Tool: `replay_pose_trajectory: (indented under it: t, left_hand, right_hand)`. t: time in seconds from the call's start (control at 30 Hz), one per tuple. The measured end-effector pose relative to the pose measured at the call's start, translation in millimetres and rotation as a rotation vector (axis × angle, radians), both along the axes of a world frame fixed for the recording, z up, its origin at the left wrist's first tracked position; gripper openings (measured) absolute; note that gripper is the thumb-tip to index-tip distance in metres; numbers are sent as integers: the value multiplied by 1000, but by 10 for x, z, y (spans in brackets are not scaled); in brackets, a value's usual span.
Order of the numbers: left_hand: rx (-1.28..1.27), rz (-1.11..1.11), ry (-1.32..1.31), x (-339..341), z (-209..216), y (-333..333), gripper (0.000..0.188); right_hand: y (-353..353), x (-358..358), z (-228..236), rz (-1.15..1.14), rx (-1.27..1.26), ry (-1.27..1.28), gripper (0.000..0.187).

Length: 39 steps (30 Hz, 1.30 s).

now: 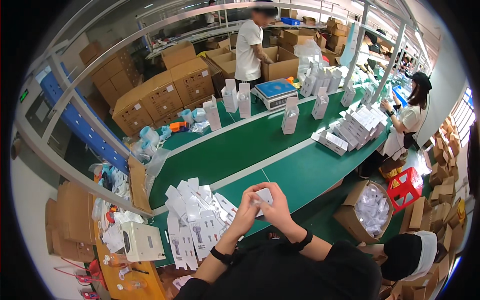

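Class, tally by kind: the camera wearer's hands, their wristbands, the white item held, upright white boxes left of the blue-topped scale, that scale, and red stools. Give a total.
Hands (left hand, right hand): 2
Dark wristbands: 2
White item: 1
Upright white boxes: 3
Blue-topped scale: 1
Red stool: 1
Total: 10

We list two bare hands, fingers meeting in front of our body. Left hand point(245, 209): fingers bent, grip closed, just beside the right. Right hand point(279, 209): fingers bent toward the left, grip likewise closed. Left forearm point(210, 270): bare, below and left of its hand, slanting inward; wrist point(232, 242) black-banded. Right forearm point(317, 248): bare, below and right of its hand, mirroring that slant; wrist point(294, 232) black-banded.
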<state>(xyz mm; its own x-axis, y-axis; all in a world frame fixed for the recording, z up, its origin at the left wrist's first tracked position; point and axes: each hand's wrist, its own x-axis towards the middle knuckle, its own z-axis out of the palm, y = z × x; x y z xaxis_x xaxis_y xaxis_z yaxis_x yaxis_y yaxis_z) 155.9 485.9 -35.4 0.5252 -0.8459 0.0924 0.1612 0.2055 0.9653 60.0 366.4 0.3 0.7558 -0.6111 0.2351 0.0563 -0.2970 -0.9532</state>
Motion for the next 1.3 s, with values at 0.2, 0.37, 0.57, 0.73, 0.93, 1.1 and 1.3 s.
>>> replay_pose_trajectory:
  t: [0.2, 0.37, 0.57, 0.73, 0.93, 1.1, 1.3]
  left_hand:
    - [355, -23, -490, 33, 177, 381, 71]
    - [543, 417, -1174, 193, -791, 871, 65]
    - [909, 769, -1049, 559, -1566, 2526, 40]
    - [1093, 767, -839, 327, -1803, 3056, 65]
    - [1147, 286, -973, -1, -1289, 2629, 94]
    - [878, 255, -1151, -114, -1787, 2655, 56]
    - [724, 689, -1315, -240, -571, 2123, 38]
  right_hand:
    - [15, -219, 415, 101, -414, 62, 58]
    - [-752, -384, -425, -53, -770, 177, 53]
    - [-3214, -1069, -1810, -556, -527, 453, 46]
    - [-3392, -1361, -2326, -486, -1022, 538, 33]
    - [-1803, -666, -2473, 57, -568, 546, 27]
    - [-352, -128, -1863, 468, -493, 487, 30]
    - [485, 166, -1289, 752, -747, 60, 50]
